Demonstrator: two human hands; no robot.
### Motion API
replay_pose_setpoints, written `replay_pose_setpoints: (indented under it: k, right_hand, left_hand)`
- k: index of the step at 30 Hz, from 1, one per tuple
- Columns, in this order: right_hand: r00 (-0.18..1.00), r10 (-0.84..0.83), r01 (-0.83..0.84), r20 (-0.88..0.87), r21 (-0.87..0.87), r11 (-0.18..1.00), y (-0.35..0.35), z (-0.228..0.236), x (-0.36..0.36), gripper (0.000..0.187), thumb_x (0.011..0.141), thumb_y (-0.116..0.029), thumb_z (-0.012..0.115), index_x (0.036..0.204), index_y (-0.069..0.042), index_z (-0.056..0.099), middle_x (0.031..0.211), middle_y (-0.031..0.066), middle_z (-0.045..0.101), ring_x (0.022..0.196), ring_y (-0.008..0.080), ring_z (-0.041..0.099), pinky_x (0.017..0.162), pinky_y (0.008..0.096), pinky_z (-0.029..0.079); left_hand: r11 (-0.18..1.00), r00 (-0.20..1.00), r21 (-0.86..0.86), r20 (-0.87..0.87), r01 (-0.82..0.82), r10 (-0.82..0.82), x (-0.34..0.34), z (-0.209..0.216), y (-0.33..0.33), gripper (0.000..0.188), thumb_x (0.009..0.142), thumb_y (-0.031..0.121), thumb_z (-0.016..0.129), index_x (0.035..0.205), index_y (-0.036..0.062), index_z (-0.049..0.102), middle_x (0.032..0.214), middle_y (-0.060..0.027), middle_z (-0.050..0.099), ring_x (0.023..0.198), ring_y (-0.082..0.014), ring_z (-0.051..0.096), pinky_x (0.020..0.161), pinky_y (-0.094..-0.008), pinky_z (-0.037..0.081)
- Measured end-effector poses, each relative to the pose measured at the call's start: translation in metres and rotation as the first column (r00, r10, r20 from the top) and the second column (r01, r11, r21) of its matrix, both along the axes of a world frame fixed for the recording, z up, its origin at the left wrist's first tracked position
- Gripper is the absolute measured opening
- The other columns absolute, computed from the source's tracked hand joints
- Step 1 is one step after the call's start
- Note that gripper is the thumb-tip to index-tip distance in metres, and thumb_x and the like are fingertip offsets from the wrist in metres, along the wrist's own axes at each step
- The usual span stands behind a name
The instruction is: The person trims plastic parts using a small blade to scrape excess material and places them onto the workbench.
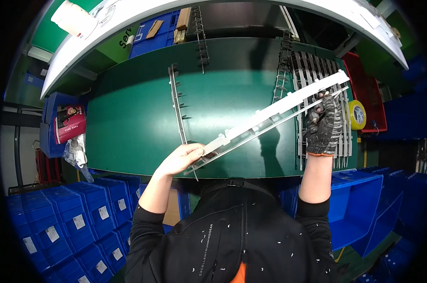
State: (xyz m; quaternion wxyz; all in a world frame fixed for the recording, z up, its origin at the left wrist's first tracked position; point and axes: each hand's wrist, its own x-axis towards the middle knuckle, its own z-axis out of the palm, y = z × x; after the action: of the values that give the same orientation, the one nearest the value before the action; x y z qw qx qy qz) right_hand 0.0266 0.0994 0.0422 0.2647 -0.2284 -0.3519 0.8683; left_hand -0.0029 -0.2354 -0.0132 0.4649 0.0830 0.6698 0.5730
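Note:
A long pale metal rail [270, 109] with small tabs along its edges slants over the green table, its right end farther away. My bare left hand [181, 159] pinches its near left end between thumb and fingers. Toward the other end, my right hand [324, 123], in a grey knitted glove with an orange cuff, has its fingers curled round the rail. Beneath the right hand lies a stack of metal rails [302, 134] side by side. A thin rail with clips [176, 106] lies left of centre, its near end close to my left hand.
More clipped rails [201, 45] lie along the table's far side. At the right stand a yellow tape roll [357, 115] and a red tray [366, 94]. A white shelf [143, 21] overhangs the far edge. Blue bins [84, 203] flank me on both sides.

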Motion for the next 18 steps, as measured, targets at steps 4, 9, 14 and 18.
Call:
replay_pose_setpoints:
  k: [4, 9, 14, 18]
  right_hand:
    - [0.986, -0.150, 0.138, 0.065, 0.160, 0.977, -0.007, 0.010, -0.009, 0.016, 0.084, -0.007, 0.052, 0.098, 0.001, 0.053, 0.082, 0.0054, 0.057, 0.061, 0.0091, 0.052, 0.048, 0.0189, 0.043]
    - [0.818, 0.373, -0.575, 0.437, 0.614, 0.541, -0.066, -0.015, 0.028, 0.020, 0.089, -0.019, 0.050, 0.090, -0.002, 0.059, 0.064, 0.0034, 0.057, 0.055, 0.0089, 0.053, 0.051, 0.0214, 0.042]
    - [0.883, 0.345, -0.374, 0.317, 0.920, 0.113, -0.084, -0.041, 0.042, 0.017, 0.085, -0.013, 0.050, 0.083, -0.001, 0.062, 0.064, 0.0097, 0.058, 0.054, 0.0196, 0.056, 0.053, 0.0289, 0.044]
    - [0.779, 0.507, -0.375, 0.369, 0.922, -0.095, -0.082, -0.037, 0.054, 0.014, 0.082, -0.009, 0.050, 0.082, -0.001, 0.061, 0.067, 0.0124, 0.057, 0.061, 0.0274, 0.056, 0.055, 0.0351, 0.043]
  left_hand:
    - [0.979, 0.981, 0.199, -0.176, -0.050, 0.086, 0.020, -0.009, 0.000, 0.023, 0.089, 0.020, 0.049, 0.091, -0.0004, 0.059, 0.086, -0.0054, 0.059, 0.080, -0.0128, 0.052, 0.076, -0.0269, 0.042]
    - [0.722, 0.882, 0.513, 0.339, -0.465, 0.327, 0.038, -0.011, 0.024, 0.028, 0.086, 0.025, 0.054, 0.070, 0.0017, 0.051, 0.076, -0.0086, 0.053, 0.076, -0.0209, 0.054, 0.074, -0.0344, 0.047]
    - [0.546, 0.756, 0.570, 0.624, -0.614, 0.200, 0.050, -0.010, 0.045, 0.030, 0.088, 0.025, 0.051, 0.067, 0.0035, 0.046, 0.073, -0.0076, 0.048, 0.080, -0.0237, 0.052, 0.072, -0.0413, 0.051]
    - [0.525, 0.707, 0.536, 0.680, -0.661, 0.196, 0.054, -0.010, 0.054, 0.031, 0.089, 0.027, 0.049, 0.068, 0.0044, 0.046, 0.073, -0.0066, 0.047, 0.081, -0.0229, 0.052, 0.073, -0.0422, 0.051]
